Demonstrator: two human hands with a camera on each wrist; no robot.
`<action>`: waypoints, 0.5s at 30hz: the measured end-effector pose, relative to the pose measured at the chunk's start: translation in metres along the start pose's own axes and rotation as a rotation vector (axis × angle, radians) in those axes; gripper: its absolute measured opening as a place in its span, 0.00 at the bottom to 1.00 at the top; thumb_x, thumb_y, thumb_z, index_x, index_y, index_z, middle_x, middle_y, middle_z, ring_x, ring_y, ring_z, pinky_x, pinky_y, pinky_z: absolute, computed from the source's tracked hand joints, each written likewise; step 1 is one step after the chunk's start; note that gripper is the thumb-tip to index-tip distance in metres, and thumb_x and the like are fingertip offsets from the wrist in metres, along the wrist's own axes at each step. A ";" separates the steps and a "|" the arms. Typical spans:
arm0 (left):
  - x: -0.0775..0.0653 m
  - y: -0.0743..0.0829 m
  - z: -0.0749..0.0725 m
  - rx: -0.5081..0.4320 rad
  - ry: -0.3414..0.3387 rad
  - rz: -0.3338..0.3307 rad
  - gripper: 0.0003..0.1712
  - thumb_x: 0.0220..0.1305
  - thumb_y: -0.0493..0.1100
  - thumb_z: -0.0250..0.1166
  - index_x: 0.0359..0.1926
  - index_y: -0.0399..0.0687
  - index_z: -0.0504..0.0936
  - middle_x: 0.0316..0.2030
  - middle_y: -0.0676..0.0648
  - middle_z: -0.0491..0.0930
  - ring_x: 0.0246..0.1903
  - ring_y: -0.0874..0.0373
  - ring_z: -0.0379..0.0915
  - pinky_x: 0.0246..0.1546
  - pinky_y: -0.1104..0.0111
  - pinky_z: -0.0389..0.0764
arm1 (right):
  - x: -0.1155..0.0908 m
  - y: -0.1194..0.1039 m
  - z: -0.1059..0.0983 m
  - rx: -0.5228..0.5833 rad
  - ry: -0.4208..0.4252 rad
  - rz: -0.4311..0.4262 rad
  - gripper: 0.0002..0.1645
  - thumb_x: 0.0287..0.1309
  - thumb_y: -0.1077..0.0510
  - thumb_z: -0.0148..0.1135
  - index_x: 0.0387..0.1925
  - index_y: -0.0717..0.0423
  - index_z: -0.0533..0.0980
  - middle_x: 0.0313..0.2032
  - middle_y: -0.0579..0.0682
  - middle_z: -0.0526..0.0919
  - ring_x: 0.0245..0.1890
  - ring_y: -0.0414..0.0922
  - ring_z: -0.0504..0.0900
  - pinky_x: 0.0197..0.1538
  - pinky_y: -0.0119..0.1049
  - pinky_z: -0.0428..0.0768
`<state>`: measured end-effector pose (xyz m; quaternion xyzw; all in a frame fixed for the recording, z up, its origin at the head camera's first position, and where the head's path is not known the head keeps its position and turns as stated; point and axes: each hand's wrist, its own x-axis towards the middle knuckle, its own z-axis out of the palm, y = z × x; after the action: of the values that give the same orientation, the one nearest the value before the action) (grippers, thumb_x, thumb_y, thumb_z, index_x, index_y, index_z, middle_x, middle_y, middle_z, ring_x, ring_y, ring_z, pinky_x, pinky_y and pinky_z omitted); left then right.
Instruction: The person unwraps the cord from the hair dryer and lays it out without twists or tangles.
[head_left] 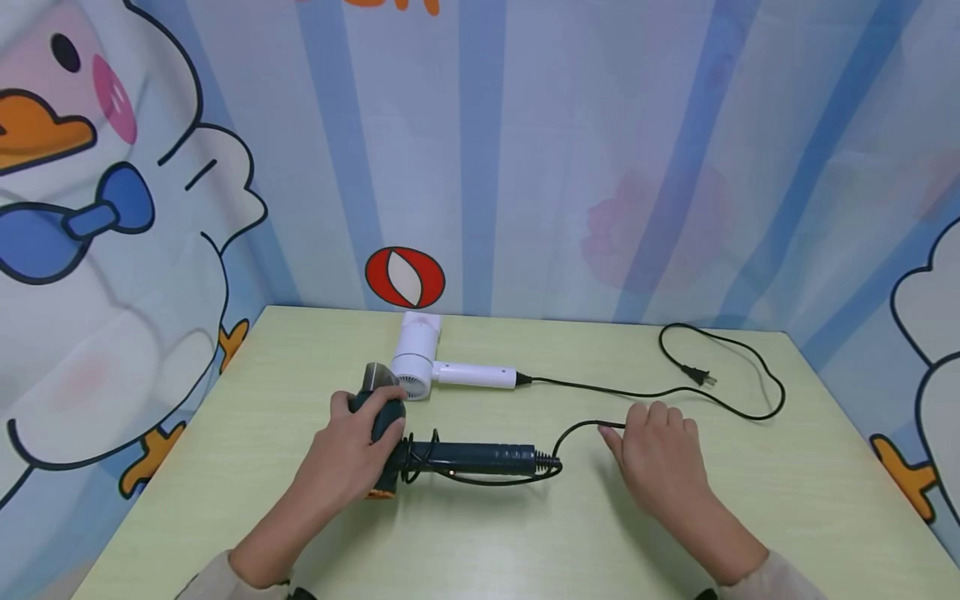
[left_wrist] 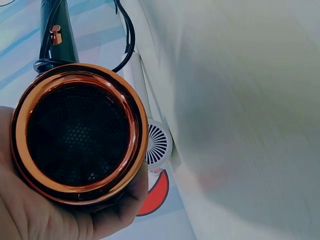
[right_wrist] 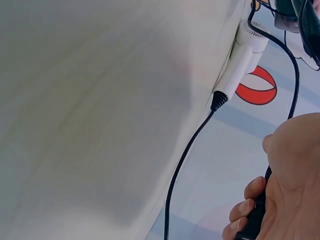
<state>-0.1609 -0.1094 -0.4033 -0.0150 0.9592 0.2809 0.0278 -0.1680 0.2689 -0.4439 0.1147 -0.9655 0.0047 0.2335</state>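
Note:
A dark green hair dryer [head_left: 472, 457] with a copper rim [left_wrist: 135, 165] and a clear nozzle [head_left: 378, 377] lies sideways, its handle pointing right. My left hand [head_left: 348, 457] grips its head, fingers and thumb wrapped round the barrel. The dryer's black cord [head_left: 581, 426] is looped about the handle near the head and runs along it. From the handle's end it curves to my right hand [head_left: 663, 458], whose curled fingers hold it. In the right wrist view, a thick black cord end [right_wrist: 256, 220] sits within those fingers, partly hidden by the palm.
A white hair dryer [head_left: 476, 375] lies behind the green one, close to its nozzle. Its black cord [head_left: 626, 392] stretches right and loops back to a two-pin plug [head_left: 697, 375]. Both dryers are over a pale wooden table [head_left: 510, 550], with a printed curtain [head_left: 547, 150] behind.

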 end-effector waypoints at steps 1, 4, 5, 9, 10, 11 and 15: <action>0.000 0.000 0.000 0.002 0.000 0.002 0.23 0.75 0.59 0.55 0.68 0.72 0.69 0.64 0.30 0.56 0.33 0.41 0.77 0.26 0.63 0.79 | 0.001 0.000 0.000 0.001 -0.007 0.006 0.31 0.65 0.43 0.64 0.22 0.60 0.61 0.21 0.55 0.62 0.23 0.56 0.66 0.29 0.47 0.62; 0.000 -0.001 0.001 0.002 -0.001 0.004 0.23 0.75 0.58 0.55 0.68 0.72 0.69 0.64 0.30 0.56 0.33 0.41 0.76 0.26 0.62 0.79 | 0.003 0.001 0.001 0.004 -0.020 0.020 0.31 0.66 0.43 0.63 0.23 0.61 0.62 0.22 0.58 0.65 0.23 0.57 0.67 0.30 0.48 0.63; 0.000 -0.001 0.002 0.001 -0.003 0.004 0.23 0.75 0.58 0.55 0.68 0.72 0.69 0.64 0.30 0.56 0.32 0.41 0.76 0.26 0.63 0.79 | 0.004 0.000 0.001 0.004 -0.023 0.025 0.30 0.66 0.43 0.63 0.23 0.61 0.62 0.22 0.58 0.66 0.24 0.57 0.67 0.30 0.48 0.64; 0.000 -0.002 0.003 -0.003 -0.008 0.002 0.23 0.75 0.58 0.55 0.67 0.73 0.69 0.64 0.31 0.57 0.31 0.42 0.76 0.25 0.63 0.78 | 0.007 0.001 0.000 0.005 -0.041 0.035 0.30 0.67 0.43 0.62 0.24 0.62 0.63 0.23 0.59 0.67 0.25 0.57 0.68 0.31 0.49 0.64; 0.000 -0.003 0.004 -0.001 -0.008 0.002 0.22 0.75 0.58 0.55 0.67 0.73 0.69 0.64 0.31 0.57 0.31 0.42 0.76 0.25 0.63 0.78 | 0.008 0.001 -0.001 0.004 -0.043 0.036 0.30 0.68 0.43 0.62 0.24 0.62 0.63 0.23 0.59 0.67 0.25 0.58 0.68 0.31 0.49 0.64; 0.000 -0.003 0.004 0.001 -0.006 0.003 0.22 0.75 0.58 0.55 0.67 0.73 0.70 0.64 0.31 0.57 0.31 0.42 0.76 0.25 0.63 0.77 | 0.009 0.001 -0.001 0.004 -0.044 0.038 0.30 0.68 0.43 0.62 0.25 0.63 0.64 0.23 0.59 0.67 0.25 0.58 0.69 0.31 0.49 0.65; -0.001 -0.004 0.004 0.006 -0.003 0.008 0.22 0.75 0.59 0.55 0.67 0.73 0.70 0.63 0.31 0.57 0.30 0.43 0.76 0.25 0.63 0.77 | 0.012 0.003 -0.004 -0.005 -0.015 0.033 0.31 0.67 0.43 0.63 0.23 0.62 0.62 0.21 0.57 0.64 0.23 0.57 0.67 0.29 0.49 0.65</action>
<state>-0.1599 -0.1102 -0.4086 -0.0106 0.9601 0.2779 0.0284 -0.1777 0.2692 -0.4346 0.0980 -0.9690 0.0054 0.2267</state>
